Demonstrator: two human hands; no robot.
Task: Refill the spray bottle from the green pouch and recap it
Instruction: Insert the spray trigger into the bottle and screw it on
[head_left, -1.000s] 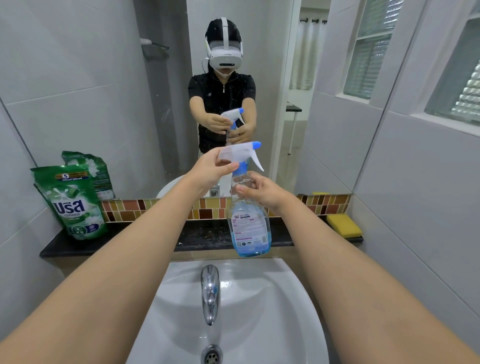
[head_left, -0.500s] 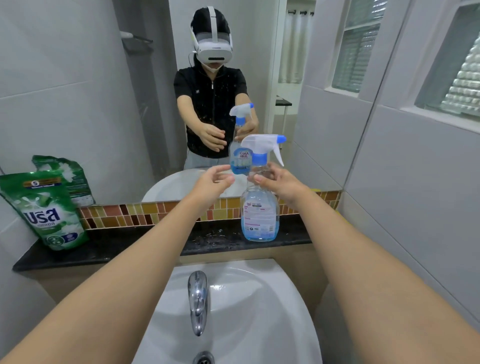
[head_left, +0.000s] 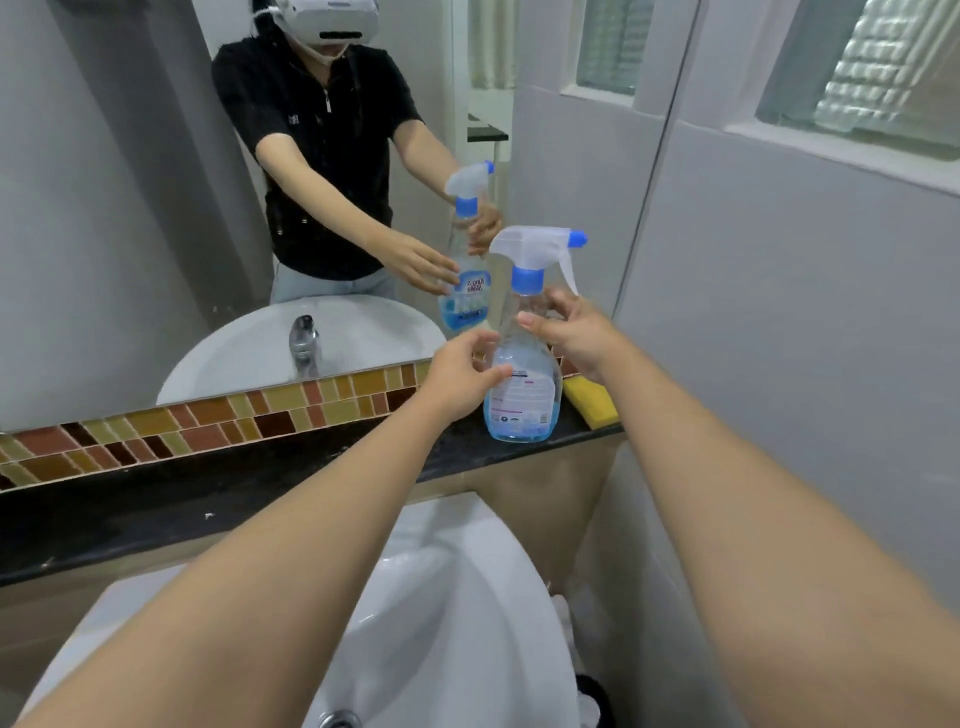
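The clear spray bottle (head_left: 524, 410) holds blue liquid and has its white and blue trigger head (head_left: 530, 249) on. It stands upright on the black ledge (head_left: 208, 499) at the right end. My right hand (head_left: 576, 338) curls round its neck from the right, just under the blue collar. At the bottle's left side my left hand (head_left: 462, 379) is open, its fingertips against the label. The green pouch is out of view.
A yellow sponge (head_left: 592, 400) lies right behind the bottle, against the grey side wall (head_left: 779, 364). The white sink (head_left: 457, 623) is below the ledge. The mirror (head_left: 130, 208) above the tile strip reflects me and the bottle.
The bottle moved right and down from the air onto the ledge beside the sponge. My left hand left the trigger head and dropped to the bottle's side. The view turned right, losing the pouch.
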